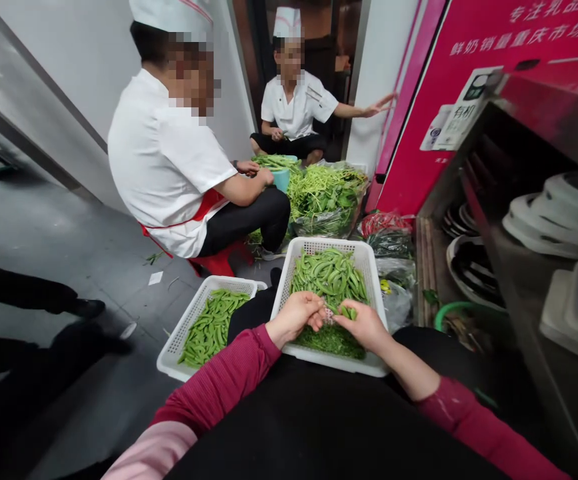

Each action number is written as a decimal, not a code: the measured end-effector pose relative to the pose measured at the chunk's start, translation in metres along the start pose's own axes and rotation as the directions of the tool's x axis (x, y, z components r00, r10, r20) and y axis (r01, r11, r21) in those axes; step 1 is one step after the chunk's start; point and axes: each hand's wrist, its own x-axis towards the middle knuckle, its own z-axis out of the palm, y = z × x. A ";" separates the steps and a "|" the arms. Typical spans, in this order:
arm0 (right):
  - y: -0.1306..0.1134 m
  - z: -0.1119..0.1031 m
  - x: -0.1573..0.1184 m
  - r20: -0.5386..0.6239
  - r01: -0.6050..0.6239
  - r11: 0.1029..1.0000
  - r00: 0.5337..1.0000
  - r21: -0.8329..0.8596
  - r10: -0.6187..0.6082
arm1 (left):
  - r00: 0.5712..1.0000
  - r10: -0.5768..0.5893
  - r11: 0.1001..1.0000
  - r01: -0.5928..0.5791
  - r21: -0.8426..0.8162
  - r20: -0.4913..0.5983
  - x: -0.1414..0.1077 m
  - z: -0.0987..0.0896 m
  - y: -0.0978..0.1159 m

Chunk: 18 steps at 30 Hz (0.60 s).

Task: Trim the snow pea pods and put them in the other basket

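A white plastic basket [376, 273] sits on my lap, with green pea pods [331, 270] heaped in its far part and a pile of thin green trimmings [333, 341] in its near part. Over the middle of it, my right hand [366, 327] is closed around a few pea pods [347, 312], which stick out past the thumb. Close beside it, my left hand [301, 315] has its fingertips pinched together; whatever they hold is too small to make out. To the left, a second white basket [171, 350] contains more pea pods [213, 327].
A person in white [153, 160] sits on a red stool [219, 263], handling green stalks near a blue bucket [281, 179]. Another person [293, 107] squats behind. Bagged greens [326, 193] lie between us. On the right stand metal shelves [489, 220] with plates [559, 213] and a green tub [456, 308].
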 end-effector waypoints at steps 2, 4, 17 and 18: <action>-0.005 0.001 -0.001 -0.030 0.009 0.998 1.000 0.069 -0.007 | 1.000 -0.008 1.000 0.008 0.013 0.008 0.001 0.002 -0.007; -0.008 0.000 -0.001 -0.082 -0.031 0.979 0.995 0.202 0.048 | 0.998 -0.054 0.995 0.053 0.086 0.013 0.005 0.002 -0.017; 0.011 0.021 -0.020 0.040 -0.329 0.783 0.931 0.528 0.364 | 0.955 -0.091 0.825 -0.086 0.559 0.281 0.006 -0.008 -0.033; 0.014 0.022 -0.023 0.020 -0.300 0.835 0.944 0.462 0.328 | 0.963 -0.079 0.761 -0.109 0.640 0.258 0.006 -0.008 -0.032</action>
